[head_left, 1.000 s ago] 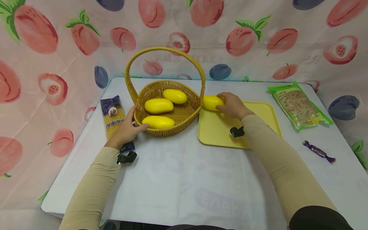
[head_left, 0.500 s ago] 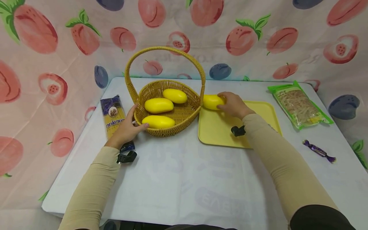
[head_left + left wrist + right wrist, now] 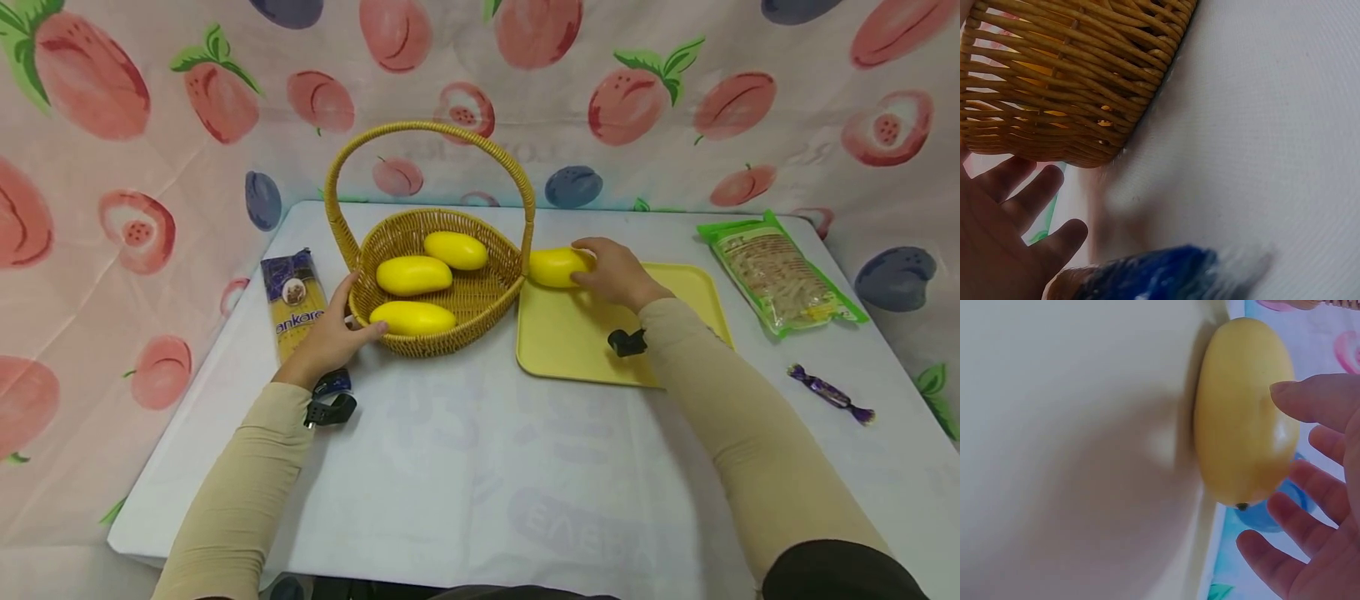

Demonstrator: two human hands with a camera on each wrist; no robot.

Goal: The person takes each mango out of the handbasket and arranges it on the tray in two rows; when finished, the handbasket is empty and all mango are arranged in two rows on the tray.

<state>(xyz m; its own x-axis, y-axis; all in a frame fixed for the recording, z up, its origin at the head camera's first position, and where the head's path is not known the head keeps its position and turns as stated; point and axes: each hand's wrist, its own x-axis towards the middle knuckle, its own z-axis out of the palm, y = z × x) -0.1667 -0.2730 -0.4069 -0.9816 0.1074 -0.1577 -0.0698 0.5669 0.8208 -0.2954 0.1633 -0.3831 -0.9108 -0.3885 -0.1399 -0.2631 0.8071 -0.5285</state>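
Note:
A wicker basket (image 3: pixel 480 308) with a tall handle holds three smooth yellow mango-like fruits (image 3: pixel 414 276). At its left side my left hand (image 3: pixel 330 340) grips the rim, thumb over the edge; in the left wrist view the other fingers (image 3: pixel 1035 197) lie loosely spread beneath the woven wall. Another yellow mango-like fruit (image 3: pixel 555 268) rests at the back left corner of the yellow tray (image 3: pixel 570 350), beside the basket. My right hand (image 3: pixel 618 273) is at its right end. The right wrist view shows that hand's fingers (image 3: pixel 1300 522) spread, with the thumb over the fruit (image 3: pixel 1241 412).
A pasta packet (image 3: pixel 294 304) lies left of the basket, partly under my left hand and wrist. On the right are a green-edged clear food bag (image 3: pixel 780 275) and a purple wrapped candy (image 3: pixel 831 394). A fruit-printed cloth (image 3: pixel 675 158) hangs behind the white table (image 3: pixel 450 483).
My right hand has shifted slightly right, and more of the fruit beside the basket shows. My left hand and the basket stay put.

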